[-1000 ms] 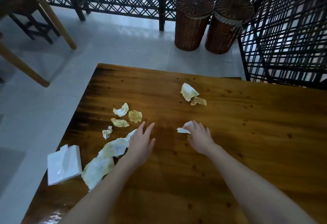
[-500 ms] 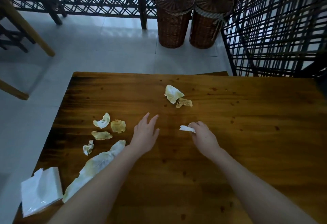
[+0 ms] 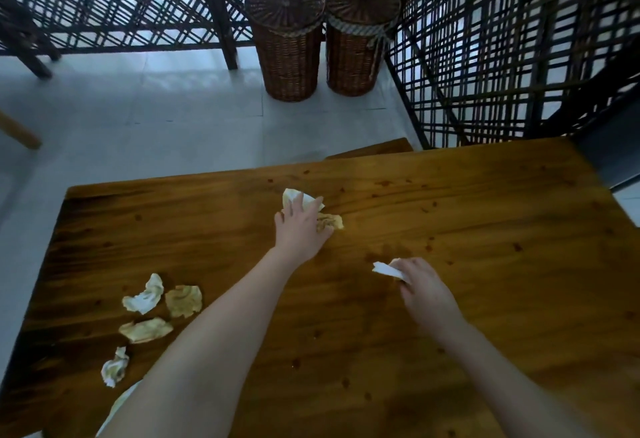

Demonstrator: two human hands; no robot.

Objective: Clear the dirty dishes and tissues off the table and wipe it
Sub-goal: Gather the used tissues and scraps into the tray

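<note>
On the brown wooden table my left hand lies flat over two crumpled tissues at the far middle: a pale one under my fingers and a stained yellowish one by my thumb. My right hand pinches a small white tissue just above the tabletop. Several dirty tissues lie at the left: a white one, a stained one, a flat yellowish one and a small wad. A larger tissue peeks out under my left forearm.
Two lidded wicker baskets stand on the pale tiled floor beyond the table's far edge. A dark lattice screen runs behind and to the right. A wooden chair leg shows at the far left.
My left hand has reached forward from the middle of the table onto the two far tissues. My right hand still holds the white tissue. The camera shifted; the tissue pack has left view.
</note>
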